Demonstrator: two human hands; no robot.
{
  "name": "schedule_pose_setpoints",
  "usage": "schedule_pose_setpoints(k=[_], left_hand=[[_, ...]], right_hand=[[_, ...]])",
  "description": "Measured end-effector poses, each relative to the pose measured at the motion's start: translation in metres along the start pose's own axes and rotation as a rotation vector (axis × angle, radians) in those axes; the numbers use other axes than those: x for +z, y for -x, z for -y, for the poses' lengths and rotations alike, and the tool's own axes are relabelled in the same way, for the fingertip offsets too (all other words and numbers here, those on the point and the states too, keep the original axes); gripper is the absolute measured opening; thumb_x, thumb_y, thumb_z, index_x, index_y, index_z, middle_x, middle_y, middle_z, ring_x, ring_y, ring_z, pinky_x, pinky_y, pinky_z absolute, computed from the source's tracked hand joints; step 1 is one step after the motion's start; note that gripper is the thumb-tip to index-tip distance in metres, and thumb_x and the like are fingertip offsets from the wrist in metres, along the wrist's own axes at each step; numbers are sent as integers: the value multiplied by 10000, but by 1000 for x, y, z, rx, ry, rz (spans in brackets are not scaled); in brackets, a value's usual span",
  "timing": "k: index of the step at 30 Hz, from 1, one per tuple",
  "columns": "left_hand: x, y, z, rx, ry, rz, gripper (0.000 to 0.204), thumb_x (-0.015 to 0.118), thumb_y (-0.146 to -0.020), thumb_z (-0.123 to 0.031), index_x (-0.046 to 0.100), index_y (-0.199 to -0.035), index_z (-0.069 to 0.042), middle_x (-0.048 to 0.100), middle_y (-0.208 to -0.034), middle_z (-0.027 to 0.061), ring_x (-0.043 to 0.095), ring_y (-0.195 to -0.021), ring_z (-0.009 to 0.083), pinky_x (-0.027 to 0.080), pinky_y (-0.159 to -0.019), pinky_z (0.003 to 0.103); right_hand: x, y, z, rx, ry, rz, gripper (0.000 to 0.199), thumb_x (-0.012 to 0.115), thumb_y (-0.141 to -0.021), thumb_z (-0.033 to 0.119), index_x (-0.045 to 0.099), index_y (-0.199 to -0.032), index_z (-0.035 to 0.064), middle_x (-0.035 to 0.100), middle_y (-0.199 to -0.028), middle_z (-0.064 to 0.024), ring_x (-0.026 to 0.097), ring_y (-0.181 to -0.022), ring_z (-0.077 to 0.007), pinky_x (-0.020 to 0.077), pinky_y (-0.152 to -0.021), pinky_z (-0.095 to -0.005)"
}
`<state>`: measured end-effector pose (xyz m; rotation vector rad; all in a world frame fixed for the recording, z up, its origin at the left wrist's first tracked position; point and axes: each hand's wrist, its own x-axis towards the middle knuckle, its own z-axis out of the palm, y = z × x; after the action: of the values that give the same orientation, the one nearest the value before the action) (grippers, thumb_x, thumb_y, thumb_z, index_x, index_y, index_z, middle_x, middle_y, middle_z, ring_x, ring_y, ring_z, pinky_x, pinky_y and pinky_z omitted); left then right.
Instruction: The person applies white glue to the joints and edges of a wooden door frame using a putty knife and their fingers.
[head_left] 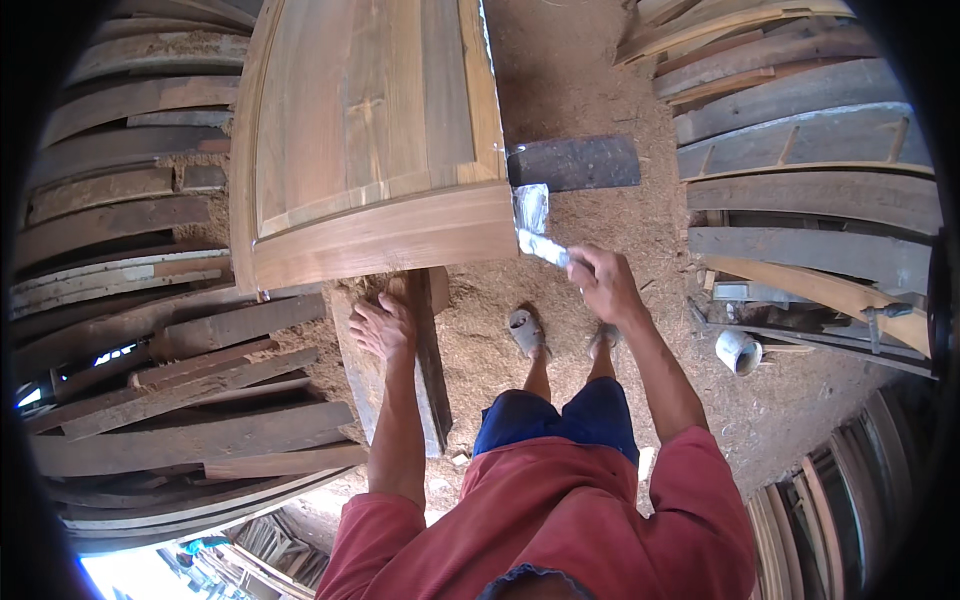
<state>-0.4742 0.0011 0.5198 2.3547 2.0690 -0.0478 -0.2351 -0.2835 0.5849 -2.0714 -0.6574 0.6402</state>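
A panelled wooden door (pixel 370 120) lies raised in front of me, with white smears along its right edge. My right hand (pixel 605 283) is closed round the handle of a brush (pixel 542 247) thickly coated in white. The brush head is beside the door's near right corner; whether it touches the edge I cannot tell. A crumpled whitish patch (pixel 532 207) shows just beyond it, its kind unclear. My left hand (pixel 382 327) holds nothing, fingers spread, over or on a thick wooden beam (pixel 428 370) that runs under the door's near end; contact is unclear.
Stacked boards (pixel 130 215) crowd the left side, and more planks (pixel 800 200) line the right. A dark board (pixel 580 162) juts out from beneath the door's right side. On the sawdust-covered floor (pixel 640 225) stands a white can (pixel 738 352), right of my feet.
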Motion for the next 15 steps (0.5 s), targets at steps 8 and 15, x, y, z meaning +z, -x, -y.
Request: schedule_pose_setpoints(k=[8,15], left_hand=[[6,-3,5,18,8,-18,553,460,-975,-521,517,-1296,-75,500,-1297,237,464,-1205,408,385,-1001,560],[3,-1,4,11,8,-42,540,470,-969,-520,526,-1287,-88,516,-1280,233,470,-1203,400,383,-1004,551]], right_hand=[[84,19,21,346,-745,-280,286,550,-1007,111,514,-1251,-34,675,-1007,-116,657,-849,-150,557,-696,-275],[87,-22,44,211,-775,-437,211,548,-1008,60,519,-1198,-26,662,-949,-88,625,-782,-115,531,-635,-254]])
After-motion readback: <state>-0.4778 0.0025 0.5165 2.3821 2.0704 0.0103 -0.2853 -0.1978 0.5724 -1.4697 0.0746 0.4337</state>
